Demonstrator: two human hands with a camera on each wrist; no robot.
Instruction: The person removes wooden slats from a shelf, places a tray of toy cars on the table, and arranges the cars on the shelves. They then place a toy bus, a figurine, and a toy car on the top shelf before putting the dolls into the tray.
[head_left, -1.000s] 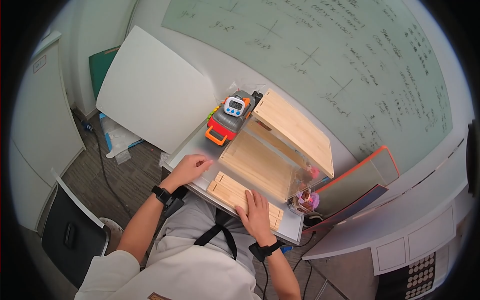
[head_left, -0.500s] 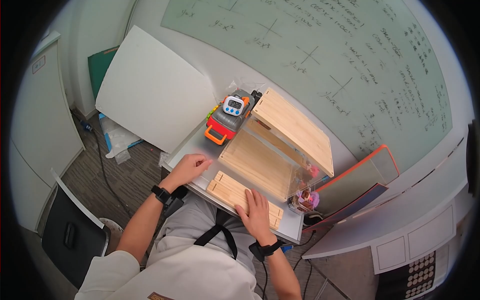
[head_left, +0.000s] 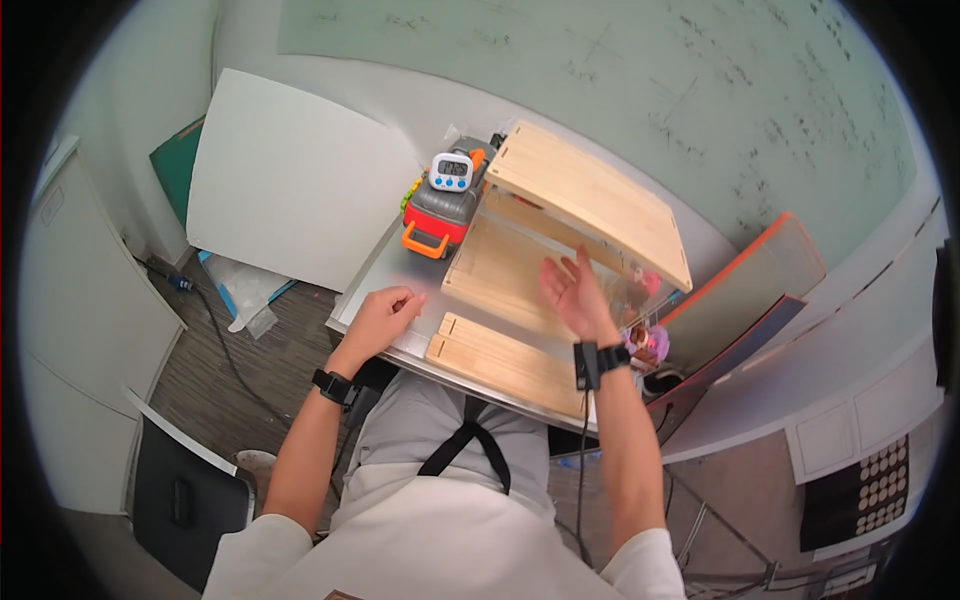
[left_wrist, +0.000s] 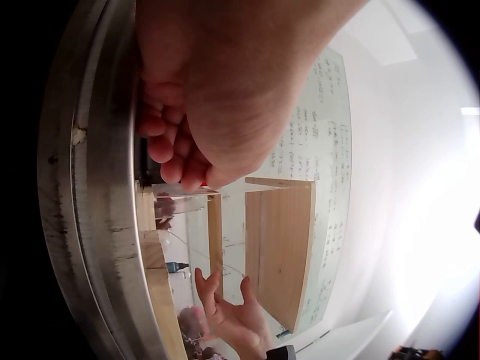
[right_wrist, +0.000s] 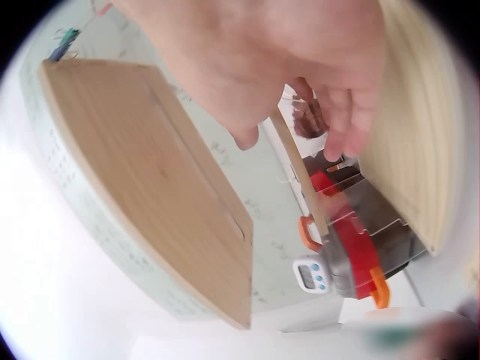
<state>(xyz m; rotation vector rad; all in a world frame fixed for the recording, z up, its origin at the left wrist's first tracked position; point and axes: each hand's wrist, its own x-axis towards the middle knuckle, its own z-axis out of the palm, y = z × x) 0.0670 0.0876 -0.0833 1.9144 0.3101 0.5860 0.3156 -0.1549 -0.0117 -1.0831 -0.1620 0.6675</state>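
My left hand [head_left: 382, 318] rests at the table's front left edge, fingers loosely curled and holding nothing. Raised in front of a wooden case's open side, my right hand [head_left: 577, 295] has its palm turned up, fingers spread and nothing in them. The case has a pale wooden top board [head_left: 590, 190], a wooden base board [head_left: 475, 260] and clear side panels. In the right wrist view, the fingers [right_wrist: 341, 124] reach between the top and base. Two grooved wooden strips [head_left: 510, 365] lie side by side along the table's front edge, below the right hand.
A grey and red toolbox [head_left: 440, 210] with an orange handle stands left of the case, a white digital timer [head_left: 452, 172] on top. Small pink and purple figures [head_left: 650, 345] sit at the right end. Boards [head_left: 745, 280] lean against the wall on the right.
My right hand has lifted off the wooden strips and moved forward to the case, turning palm up. The left hand stays at the table edge. The head view has shifted.
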